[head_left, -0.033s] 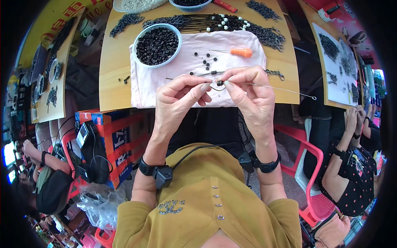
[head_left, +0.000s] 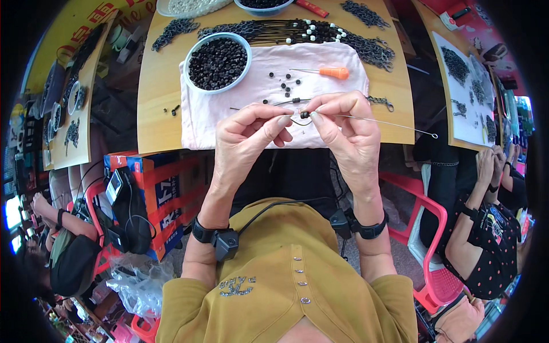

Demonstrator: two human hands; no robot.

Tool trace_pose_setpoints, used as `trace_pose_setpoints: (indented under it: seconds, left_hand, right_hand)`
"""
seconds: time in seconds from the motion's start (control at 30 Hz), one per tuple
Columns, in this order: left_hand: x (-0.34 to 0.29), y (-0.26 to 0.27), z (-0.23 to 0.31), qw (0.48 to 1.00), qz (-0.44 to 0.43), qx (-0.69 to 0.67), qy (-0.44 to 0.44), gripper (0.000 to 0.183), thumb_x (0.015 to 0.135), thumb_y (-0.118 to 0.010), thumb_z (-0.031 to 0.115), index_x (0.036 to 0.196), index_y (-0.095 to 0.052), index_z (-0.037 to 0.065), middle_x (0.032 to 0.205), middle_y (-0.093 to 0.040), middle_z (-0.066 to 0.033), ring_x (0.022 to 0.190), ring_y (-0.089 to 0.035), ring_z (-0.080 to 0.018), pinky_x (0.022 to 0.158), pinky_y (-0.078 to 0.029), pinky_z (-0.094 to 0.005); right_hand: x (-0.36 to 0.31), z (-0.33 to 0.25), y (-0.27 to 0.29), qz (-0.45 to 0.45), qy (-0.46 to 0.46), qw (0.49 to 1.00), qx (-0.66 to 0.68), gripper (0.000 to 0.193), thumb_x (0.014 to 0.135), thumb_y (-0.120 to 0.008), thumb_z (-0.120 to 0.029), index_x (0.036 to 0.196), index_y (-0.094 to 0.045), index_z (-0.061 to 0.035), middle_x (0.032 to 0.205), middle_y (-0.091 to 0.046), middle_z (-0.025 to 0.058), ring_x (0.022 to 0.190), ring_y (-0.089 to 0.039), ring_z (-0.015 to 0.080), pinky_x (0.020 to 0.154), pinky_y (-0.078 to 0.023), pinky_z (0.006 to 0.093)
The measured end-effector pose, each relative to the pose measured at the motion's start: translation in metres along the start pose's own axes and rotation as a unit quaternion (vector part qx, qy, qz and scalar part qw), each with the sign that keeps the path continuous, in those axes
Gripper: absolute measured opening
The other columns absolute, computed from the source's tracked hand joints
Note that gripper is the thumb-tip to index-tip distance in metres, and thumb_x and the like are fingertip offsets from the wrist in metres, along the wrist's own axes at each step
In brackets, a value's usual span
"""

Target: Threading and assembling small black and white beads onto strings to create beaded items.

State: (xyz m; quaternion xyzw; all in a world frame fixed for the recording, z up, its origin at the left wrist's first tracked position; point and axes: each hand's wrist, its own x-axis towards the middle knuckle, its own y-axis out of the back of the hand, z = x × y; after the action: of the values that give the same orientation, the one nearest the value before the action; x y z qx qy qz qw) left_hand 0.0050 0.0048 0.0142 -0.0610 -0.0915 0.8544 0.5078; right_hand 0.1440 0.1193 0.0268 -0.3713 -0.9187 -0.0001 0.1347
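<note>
Over the near part of a pale pink cloth [head_left: 340,63], my two hands meet fingertip to fingertip. Between thumb and forefinger, my right hand [head_left: 349,123] pinches black beads [head_left: 305,115] beside a thin wire needle [head_left: 394,123], whose looped end sticks out to the right. My left hand [head_left: 249,128] is closed in a pinch on a thin dark cord [head_left: 300,123] just left of the beads. Behind the fingers lies a corded piece with a black bead [head_left: 295,100], its chain and clasp [head_left: 380,102] reaching right. Several loose black beads [head_left: 287,86] are scattered on the cloth.
A round tub [head_left: 217,62] full of black beads stands at the cloth's left. An orange-handled awl [head_left: 333,72] lies on the cloth. Finished cords [head_left: 269,31] with chains run across the back of the table [head_left: 160,114]. Other people sit at tables on both sides.
</note>
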Motion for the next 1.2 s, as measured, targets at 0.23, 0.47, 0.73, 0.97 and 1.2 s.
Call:
trace_pose_setpoints:
  seconds: [0.23,0.47,0.73,0.97,1.2]
  left_hand:
    - [-0.002,0.003,-0.001,1.000,0.005,-0.013,0.011,0.013,0.089,-0.065,0.003,0.100,-0.068,-0.003,0.087,-0.064,-0.0051,0.073,-0.064,-0.0099,0.062,-0.051,-0.0204]
    - [-0.001,0.006,0.000,0.996,-0.013,0.087,-0.023,0.012,0.088,-0.066,0.002,0.099,-0.068,-0.001,0.084,-0.061,-0.0030,0.067,-0.057,-0.0060,0.059,-0.047,-0.0187]
    - [0.001,0.008,0.000,0.985,-0.033,0.158,-0.061,0.017,0.086,-0.068,0.000,0.103,-0.067,-0.001,0.084,-0.059,-0.0010,0.069,-0.054,-0.0040,0.061,-0.044,-0.0174]
    - [0.001,0.006,0.001,0.986,-0.037,0.147,-0.065,0.025,0.084,-0.071,-0.001,0.108,-0.066,-0.001,0.083,-0.058,0.0005,0.068,-0.052,-0.0031,0.060,-0.042,-0.0171]
    - [0.000,0.008,-0.006,0.987,-0.026,0.141,-0.073,0.017,0.086,-0.068,0.000,0.103,-0.067,-0.001,0.085,-0.061,-0.0003,0.068,-0.054,-0.0032,0.059,-0.042,-0.0171]
  right_hand:
    - [0.001,0.002,-0.001,0.008,0.001,1.000,-0.009,0.007,0.089,-0.061,-0.002,0.094,-0.057,-0.0003,0.098,-0.061,0.0083,0.094,-0.062,0.0141,0.086,-0.052,0.0303]
    - [0.005,-0.001,0.003,0.015,-0.023,1.000,-0.013,0.007,0.090,-0.064,-0.004,0.093,-0.060,0.0004,0.096,-0.064,0.0071,0.090,-0.062,0.0108,0.083,-0.051,0.0258]
    - [0.011,-0.013,0.012,-0.028,-0.019,0.995,-0.099,0.007,0.087,-0.067,-0.005,0.091,-0.063,-0.0012,0.091,-0.066,0.0046,0.085,-0.061,0.0103,0.078,-0.049,0.0252]
    - [0.009,-0.017,0.010,-0.020,-0.042,0.996,-0.073,0.005,0.087,-0.066,-0.004,0.087,-0.062,-0.0011,0.090,-0.066,0.0039,0.085,-0.060,0.0103,0.078,-0.049,0.0256]
    - [0.007,-0.019,0.008,-0.028,-0.055,0.994,-0.088,0.005,0.087,-0.066,-0.004,0.088,-0.063,-0.0008,0.090,-0.066,0.0043,0.085,-0.061,0.0107,0.079,-0.049,0.0256]
